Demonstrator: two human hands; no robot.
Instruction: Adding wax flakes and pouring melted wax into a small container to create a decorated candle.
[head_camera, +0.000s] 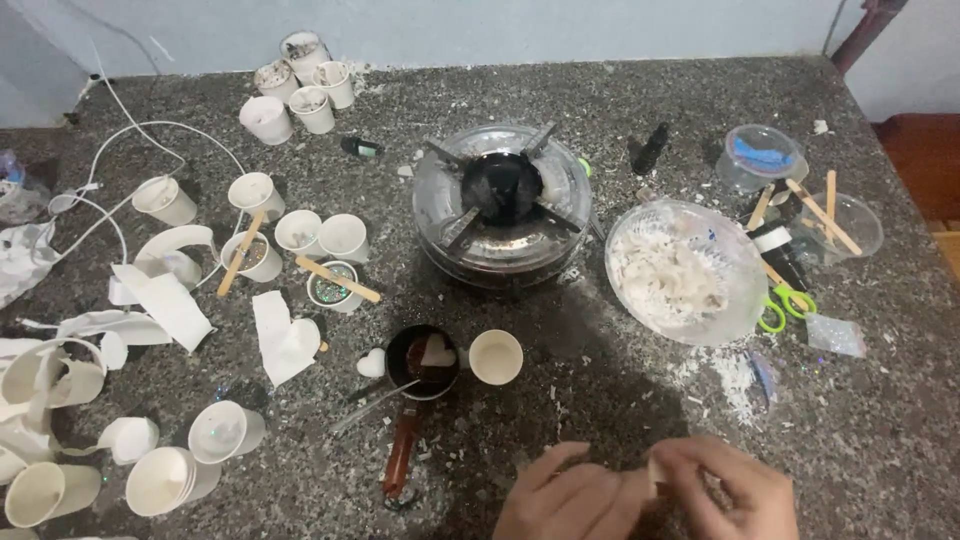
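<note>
Both hands sit at the near edge of the table (600, 400), right of centre, touching each other. The left hand (565, 497) has its fingers curled, thumb raised; the right hand (735, 490) pinches a small pale piece (655, 470) between thumb and fingertips. What the piece is cannot be told. Pale flakes lie on the stone beneath.

Just beyond the hands, toward the table's middle, a small dark pan (422, 360) with a reddish handle holds dark liquid and a white heart-shaped piece. A paper cup (495, 357) stands touching its right side, interior pale. A second white heart (371, 363) lies just left of the pan.

At the centre stands a round burner (503, 205) with a metal pot rest, nothing on it. To its right, a clear bowl (685, 270) holds white flakes. At the far right corner, clear plastic tubs (762, 155) hold a blue item and wooden sticks; green-handled scissors (785, 305) lie near.

Along the left edge, many paper cups (300, 85) stand or lie tipped, several with wooden sticks or speckled contents. Torn paper strips and a white cord (130, 140) lie among them.
</note>
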